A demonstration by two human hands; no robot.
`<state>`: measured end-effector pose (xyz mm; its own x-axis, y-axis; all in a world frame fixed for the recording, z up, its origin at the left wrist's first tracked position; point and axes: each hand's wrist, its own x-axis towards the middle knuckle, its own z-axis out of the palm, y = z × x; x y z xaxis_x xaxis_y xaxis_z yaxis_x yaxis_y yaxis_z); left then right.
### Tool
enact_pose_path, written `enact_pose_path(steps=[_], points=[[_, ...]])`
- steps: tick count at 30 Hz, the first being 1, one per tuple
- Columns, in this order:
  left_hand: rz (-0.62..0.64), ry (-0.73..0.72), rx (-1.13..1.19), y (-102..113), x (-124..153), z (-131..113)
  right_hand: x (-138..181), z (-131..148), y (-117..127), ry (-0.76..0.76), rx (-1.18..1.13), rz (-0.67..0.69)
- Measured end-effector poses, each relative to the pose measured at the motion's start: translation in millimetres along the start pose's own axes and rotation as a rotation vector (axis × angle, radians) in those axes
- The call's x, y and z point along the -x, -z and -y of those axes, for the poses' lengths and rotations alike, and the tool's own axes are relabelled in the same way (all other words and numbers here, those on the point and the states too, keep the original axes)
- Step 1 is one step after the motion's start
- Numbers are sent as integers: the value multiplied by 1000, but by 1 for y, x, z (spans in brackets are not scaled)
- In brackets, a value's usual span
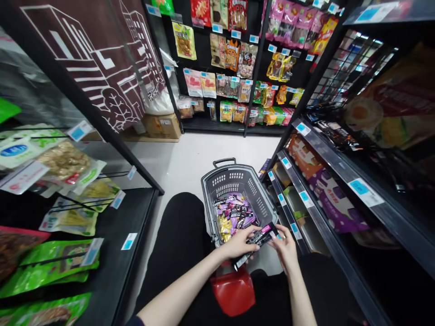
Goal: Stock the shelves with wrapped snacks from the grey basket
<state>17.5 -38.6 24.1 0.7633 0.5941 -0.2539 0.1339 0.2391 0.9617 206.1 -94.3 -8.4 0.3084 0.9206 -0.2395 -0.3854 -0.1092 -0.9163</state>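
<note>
My left hand (238, 243) is closed around several slim black snack packets (263, 233) with pink and white print. They are held at a slant above the near edge of a grey shopping basket (205, 192). At their upper right end, my right hand (286, 246) grips the same bunch with thumb and fingertips. Inside the basket lie purple packets (234, 199), more black packets (239, 210) and some gold-yellow packets (224, 225). A red object (234, 294), perhaps a pouch or stool part, shows between my legs; I cannot make out which.
A shelf rack (340, 172) with black packets (335, 129) and purple boxes (335, 199) stands close on the right. Green snack bags (57, 260) hang over a black shelf on the left. Snack bags cover the far wall display (234, 90). A cardboard box (163, 127) sits on the pale floor (190, 156).
</note>
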Motion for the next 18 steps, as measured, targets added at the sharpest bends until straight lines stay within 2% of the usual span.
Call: enact_pose_path(steps=[3,6,10,14,18], points=[[-85,-143,-385,0,-1,2,-2,-6,-1,12,2,7],[-134,-195,-662,-1,0,3,-6,-10,-1,45,21,24],[-179,-180,-805,-6,2,4,-9,-10,1,75,135,0],[-202,-214,-953,-11,1,6,-8,-9,1,170,220,-52],[-207,-208,-1131,-12,-4,8,-6,-8,-2,205,307,-17]])
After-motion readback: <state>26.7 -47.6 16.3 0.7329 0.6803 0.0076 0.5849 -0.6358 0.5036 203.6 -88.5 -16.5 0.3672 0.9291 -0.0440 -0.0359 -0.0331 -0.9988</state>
